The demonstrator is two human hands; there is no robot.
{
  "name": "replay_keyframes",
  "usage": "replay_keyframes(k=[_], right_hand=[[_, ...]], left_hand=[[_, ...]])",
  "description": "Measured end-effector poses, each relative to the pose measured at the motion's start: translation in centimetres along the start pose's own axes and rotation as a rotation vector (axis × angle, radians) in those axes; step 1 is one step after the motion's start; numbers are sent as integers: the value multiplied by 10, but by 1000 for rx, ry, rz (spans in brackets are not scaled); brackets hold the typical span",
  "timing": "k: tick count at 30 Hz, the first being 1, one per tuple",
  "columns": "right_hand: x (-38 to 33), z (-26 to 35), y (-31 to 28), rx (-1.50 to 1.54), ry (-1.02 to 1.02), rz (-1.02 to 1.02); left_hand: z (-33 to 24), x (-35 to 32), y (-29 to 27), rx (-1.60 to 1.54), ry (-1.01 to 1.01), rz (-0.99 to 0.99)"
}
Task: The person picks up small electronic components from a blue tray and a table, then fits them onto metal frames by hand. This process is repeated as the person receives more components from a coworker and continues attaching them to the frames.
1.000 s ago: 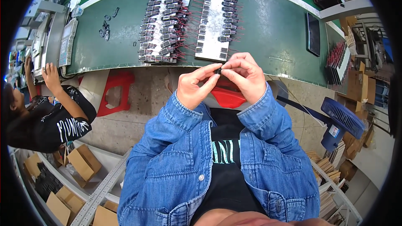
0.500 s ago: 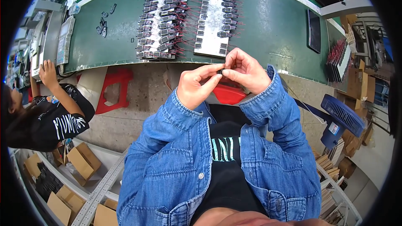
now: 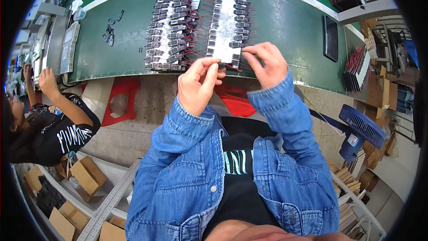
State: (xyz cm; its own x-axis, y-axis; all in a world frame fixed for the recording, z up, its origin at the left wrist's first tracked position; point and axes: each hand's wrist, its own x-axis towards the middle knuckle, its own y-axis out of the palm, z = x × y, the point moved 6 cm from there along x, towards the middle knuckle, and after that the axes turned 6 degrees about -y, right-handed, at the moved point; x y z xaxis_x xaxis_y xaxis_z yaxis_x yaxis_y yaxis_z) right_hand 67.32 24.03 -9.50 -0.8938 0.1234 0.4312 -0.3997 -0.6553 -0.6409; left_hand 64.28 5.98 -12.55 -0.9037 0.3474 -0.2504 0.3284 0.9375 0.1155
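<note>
My left hand (image 3: 198,82) pinches a small black rectangular part (image 3: 221,66) between thumb and fingertips, just in front of the table's near edge. To its right, my right hand (image 3: 269,67) reaches over the edge. Its thumb and forefinger come together beside the near right corner of a white board (image 3: 226,20); whatever is between the tips is too small to make out. Small black rectangular parts with thin red wires line both long sides of that board. Left of it lies a fuller stack of white boards (image 3: 165,31), crowded with similar wired parts.
Loose black parts (image 3: 109,35) lie on the green table (image 3: 120,58), near a grey keypad device (image 3: 67,49). A black flat-screened device (image 3: 331,39) stands at right. Red stools (image 3: 119,102), a blue fan (image 3: 362,127) and a co-worker (image 3: 67,120) are nearby.
My hands, together on a small dark thing before, have parted. The right has moved forward and right to the board's corner; the left, holding the black part, has shifted slightly left.
</note>
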Motion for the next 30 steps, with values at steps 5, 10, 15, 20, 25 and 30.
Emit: replay_keyframes(k=[5,10,15,20,25,30], right_hand=[[3,2,20,-154,-170,49],[2,2,24,-149,-187,59],[-4,-5,22,-71,-134,76],[-26,-50,-23,97,227,-183],[-40,-73,-18,322,454,-211],[-40,-71,-15,350,391,-265]], left_hand=[[-23,14,1,224,131,-165],[-25,22,4,473,323,-239],[-30,31,16,579,374,-234],[-14,42,30,637,395,-147],[-14,44,33,792,484,-193],[-15,37,36,961,586,-223]])
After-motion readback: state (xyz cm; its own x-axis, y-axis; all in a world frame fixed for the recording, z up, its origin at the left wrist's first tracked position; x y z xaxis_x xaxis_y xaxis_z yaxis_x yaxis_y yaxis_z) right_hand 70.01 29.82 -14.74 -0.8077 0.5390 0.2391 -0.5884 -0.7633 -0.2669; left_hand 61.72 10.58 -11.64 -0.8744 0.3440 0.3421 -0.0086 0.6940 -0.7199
